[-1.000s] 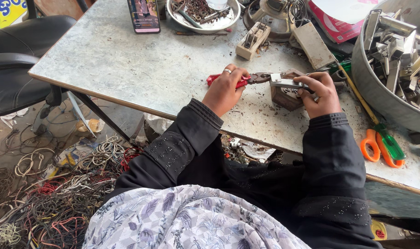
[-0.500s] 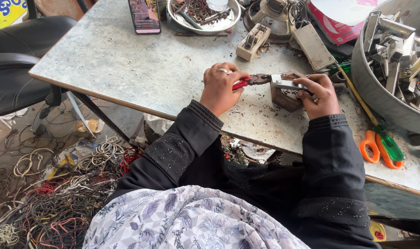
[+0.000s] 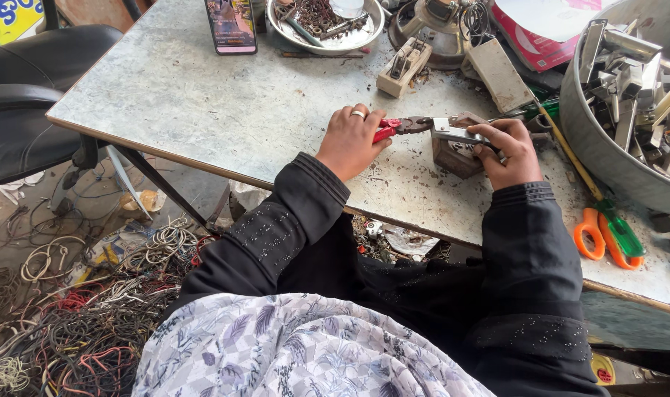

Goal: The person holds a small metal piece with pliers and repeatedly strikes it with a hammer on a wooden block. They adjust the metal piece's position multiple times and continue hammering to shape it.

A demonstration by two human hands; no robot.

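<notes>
My left hand (image 3: 352, 140), a ring on one finger, grips the red handles of a pair of pliers (image 3: 403, 126) on the grey worktable (image 3: 202, 103). The plier jaws point right and meet a small silver metal part (image 3: 458, 134). That part is pinched in my right hand (image 3: 513, 151) on top of a small brown block (image 3: 454, 156). Both sleeves are black.
Orange-handled scissors (image 3: 598, 237) and a green-handled screwdriver (image 3: 614, 220) lie at the right. A large metal basin of scrap parts (image 3: 629, 81) stands beyond them. A phone (image 3: 230, 26), a bowl of bits (image 3: 324, 22) and a wooden block (image 3: 403, 66) sit further back. A black chair (image 3: 26, 88) and tangled wires (image 3: 70, 316) occupy the floor at left.
My left hand closed tighter around the plier handles, hiding most of the red grips. The right hand kept the metal part on the block.
</notes>
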